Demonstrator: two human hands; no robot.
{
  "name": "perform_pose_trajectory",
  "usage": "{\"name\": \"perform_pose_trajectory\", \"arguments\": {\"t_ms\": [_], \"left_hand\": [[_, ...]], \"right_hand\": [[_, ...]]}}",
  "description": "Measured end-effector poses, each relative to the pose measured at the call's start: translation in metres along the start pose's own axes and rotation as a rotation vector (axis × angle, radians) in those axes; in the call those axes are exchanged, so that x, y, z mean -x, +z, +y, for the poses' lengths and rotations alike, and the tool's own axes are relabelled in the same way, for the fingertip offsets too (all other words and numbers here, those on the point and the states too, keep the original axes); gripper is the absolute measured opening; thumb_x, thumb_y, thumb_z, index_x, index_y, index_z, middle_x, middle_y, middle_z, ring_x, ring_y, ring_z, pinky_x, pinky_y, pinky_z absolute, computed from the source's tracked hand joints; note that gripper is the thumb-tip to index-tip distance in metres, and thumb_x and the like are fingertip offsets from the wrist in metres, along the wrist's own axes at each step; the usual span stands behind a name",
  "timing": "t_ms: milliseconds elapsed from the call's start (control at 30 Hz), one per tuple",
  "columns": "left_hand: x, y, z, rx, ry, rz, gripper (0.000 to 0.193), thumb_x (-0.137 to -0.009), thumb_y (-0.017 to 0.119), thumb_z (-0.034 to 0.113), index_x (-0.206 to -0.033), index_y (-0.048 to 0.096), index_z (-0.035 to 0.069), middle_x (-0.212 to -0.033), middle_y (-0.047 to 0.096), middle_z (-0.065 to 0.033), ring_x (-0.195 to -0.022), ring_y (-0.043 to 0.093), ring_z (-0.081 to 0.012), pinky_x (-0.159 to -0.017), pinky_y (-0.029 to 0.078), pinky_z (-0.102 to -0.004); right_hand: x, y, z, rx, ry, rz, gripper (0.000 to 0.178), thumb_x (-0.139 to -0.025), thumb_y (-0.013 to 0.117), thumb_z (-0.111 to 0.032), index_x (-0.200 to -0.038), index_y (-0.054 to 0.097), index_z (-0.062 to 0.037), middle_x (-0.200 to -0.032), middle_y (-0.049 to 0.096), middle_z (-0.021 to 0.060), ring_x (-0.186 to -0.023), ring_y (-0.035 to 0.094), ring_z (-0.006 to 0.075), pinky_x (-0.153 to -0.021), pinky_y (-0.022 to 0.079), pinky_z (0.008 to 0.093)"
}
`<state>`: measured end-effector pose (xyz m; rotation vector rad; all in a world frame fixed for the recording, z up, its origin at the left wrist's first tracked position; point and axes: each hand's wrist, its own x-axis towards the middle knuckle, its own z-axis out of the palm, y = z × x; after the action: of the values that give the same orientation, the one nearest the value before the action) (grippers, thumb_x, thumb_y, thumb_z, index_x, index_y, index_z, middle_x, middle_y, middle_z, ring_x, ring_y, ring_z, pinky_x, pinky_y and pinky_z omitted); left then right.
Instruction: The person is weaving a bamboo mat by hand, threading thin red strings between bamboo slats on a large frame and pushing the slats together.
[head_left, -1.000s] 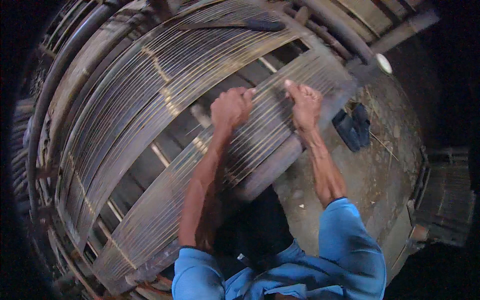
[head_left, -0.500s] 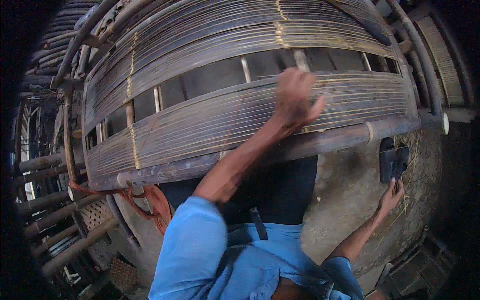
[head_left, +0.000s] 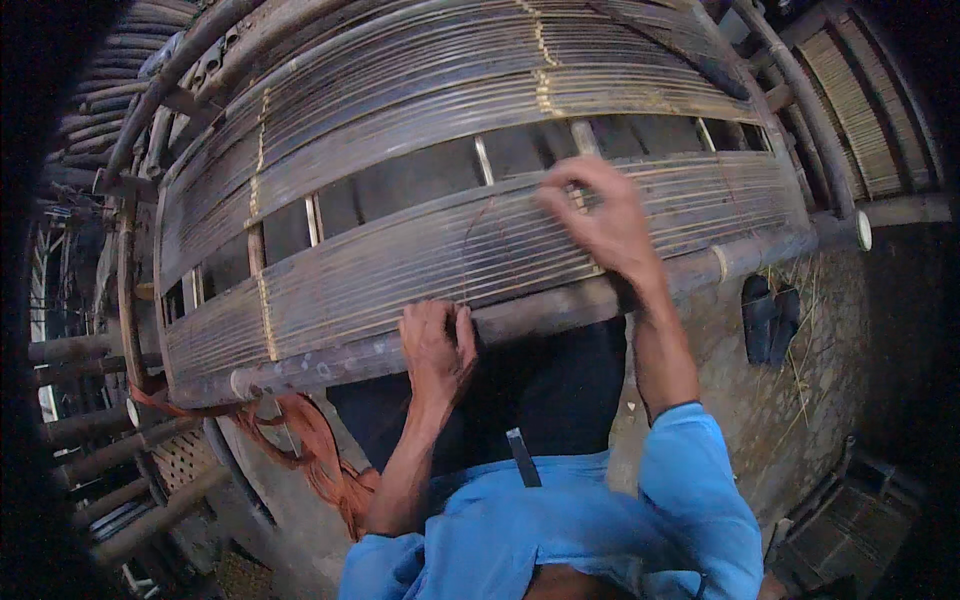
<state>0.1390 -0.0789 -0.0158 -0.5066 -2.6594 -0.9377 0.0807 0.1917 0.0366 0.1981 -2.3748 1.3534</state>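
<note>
A low bamboo frame spans the view, topped with rows of thin bamboo slats [head_left: 360, 265] tied by pale cross lashings. My left hand [head_left: 438, 345] rests at the near bamboo pole [head_left: 330, 370], its fingers bent together against the front edge of the slats; what they hold, if anything, is hidden. A thin reddish thread [head_left: 466, 255] crosses the slats and comes down close to these fingertips. Over the slats, farther to the right, my right hand [head_left: 605, 220] has thumb and forefinger curled into a pinch. It is slightly blurred, and nothing can be made out between the fingertips.
Orange-red cloth strips [head_left: 325, 455] hang from the frame's left corner. A pair of dark sandals [head_left: 770, 322] lies on the floor at the right, beside loose straw. Bamboo poles [head_left: 110, 120] are stacked at the far left. Another slatted piece [head_left: 860, 105] stands at the far right.
My left hand has drawn back from the slats to the near pole. My right hand has left the sandals and come up over the slats. The view has shifted slightly.
</note>
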Motion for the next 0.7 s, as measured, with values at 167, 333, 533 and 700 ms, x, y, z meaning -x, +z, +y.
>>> {"name": "perform_pose_trajectory", "arguments": {"t_ms": [167,333,533,700], "left_hand": [[-0.033,-0.088,0.015,0.851,-0.724,-0.377,0.010,-0.094,0.072,0.012,-0.095,0.073,0.002,-0.077,0.067,0.0025,-0.068,0.052,-0.0060,-0.062,0.041,-0.0268],[-0.068,-0.170,-0.084,0.508,-0.668,-0.104,0.015,-0.089,0.078,0.017,-0.093,0.079,0.002,-0.080,0.070,0.0021,-0.070,0.053,-0.0062,-0.069,0.042,-0.0251],[-0.128,-0.106,-0.126,-0.041,-0.477,-0.041,0.024,-0.085,0.080,0.024,-0.094,0.079,0.002,-0.069,0.068,-0.0036,-0.066,0.057,-0.0105,-0.065,0.047,-0.0296],[-0.185,0.024,-0.038,-0.329,-0.064,-0.341,0.029,-0.084,0.076,0.032,-0.084,0.076,0.003,-0.079,0.071,-0.0210,-0.078,0.072,-0.0373,-0.071,0.056,-0.0473]], "right_hand": [[-0.050,0.039,-0.005,-0.099,-0.183,-0.713,0.030,-0.086,0.083,-0.023,-0.107,0.074,-0.0038,-0.098,0.074,0.0075,-0.090,0.067,0.0182,-0.083,0.052,0.0338],[-0.081,0.049,0.026,-0.339,0.086,-0.985,0.024,-0.092,0.077,-0.026,-0.097,0.078,-0.0025,-0.080,0.074,0.0039,-0.074,0.065,0.0120,-0.068,0.052,0.0300],[-0.080,0.038,0.061,0.126,0.215,-0.327,0.024,-0.093,0.072,-0.026,-0.090,0.076,-0.0019,-0.075,0.072,0.0133,-0.069,0.068,0.0222,-0.067,0.053,0.0369],[-0.066,0.041,0.086,0.272,0.309,-0.334,0.024,-0.093,0.069,-0.028,-0.095,0.077,-0.0052,-0.085,0.073,0.0192,-0.081,0.071,0.0376,-0.073,0.054,0.0440]]}}
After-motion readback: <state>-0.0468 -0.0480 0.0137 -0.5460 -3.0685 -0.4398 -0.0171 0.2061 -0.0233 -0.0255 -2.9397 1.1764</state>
